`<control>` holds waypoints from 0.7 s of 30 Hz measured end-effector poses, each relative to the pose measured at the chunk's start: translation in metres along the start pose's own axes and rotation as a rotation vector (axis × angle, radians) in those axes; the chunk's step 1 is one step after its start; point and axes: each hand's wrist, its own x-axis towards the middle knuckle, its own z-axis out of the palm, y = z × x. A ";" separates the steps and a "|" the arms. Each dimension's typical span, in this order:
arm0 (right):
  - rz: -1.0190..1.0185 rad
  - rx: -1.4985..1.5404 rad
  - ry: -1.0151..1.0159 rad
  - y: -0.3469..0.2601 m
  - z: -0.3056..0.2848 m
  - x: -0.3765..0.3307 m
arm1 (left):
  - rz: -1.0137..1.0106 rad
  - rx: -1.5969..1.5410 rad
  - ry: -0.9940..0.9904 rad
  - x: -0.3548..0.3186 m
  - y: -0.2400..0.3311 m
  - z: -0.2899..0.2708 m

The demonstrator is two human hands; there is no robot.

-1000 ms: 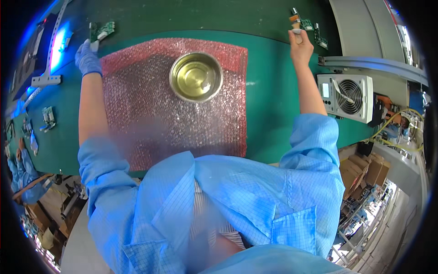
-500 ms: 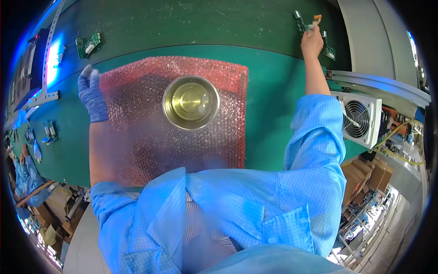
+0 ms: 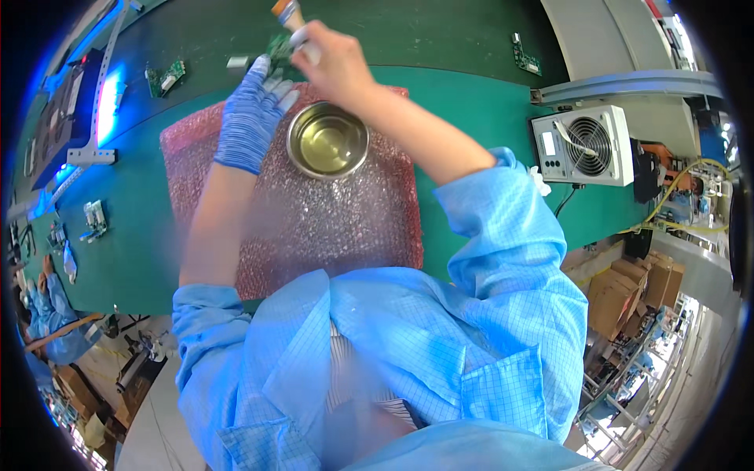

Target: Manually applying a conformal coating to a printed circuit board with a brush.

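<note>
My right hand [image 3: 334,63], bare, is closed around a brush [image 3: 287,14] with orange-brown bristles pointing up and away. Just left of its fingers is a green circuit board [image 3: 279,49], blurred and partly hidden; whether the right fingers also grip it cannot be seen. My left hand [image 3: 255,114], in a blue striped glove with pale fingertips, reaches up to the board's near edge with fingers stretched out and apart. Below both hands, a round metal bowl [image 3: 292,141] of yellowish clear liquid stands on pink bubble wrap [image 3: 345,220].
Circuit boards lie at the back left [image 3: 165,78], back right [image 3: 526,59] and left [image 3: 94,220]. A small white piece [image 3: 237,62] is by my left fingertips. A white fan unit [image 3: 585,145] stands right, below a metal rail [image 3: 628,86]. Another person's blue sleeve [image 3: 59,306] shows far left.
My right hand has swung left from the back right with the brush, and one board is gone from there. My left hand has moved right and away from me, meeting it behind the bowl.
</note>
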 end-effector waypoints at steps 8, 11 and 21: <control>0.105 -0.048 -0.081 -0.069 -0.012 -0.072 | 0.354 0.089 -0.070 -0.048 -0.008 -0.065; 0.248 0.137 -0.008 -0.065 -0.046 -0.094 | 0.442 0.403 -0.037 -0.056 0.012 -0.116; 0.656 0.281 0.035 -0.037 -0.070 -0.145 | 0.345 0.546 0.049 -0.106 0.018 -0.144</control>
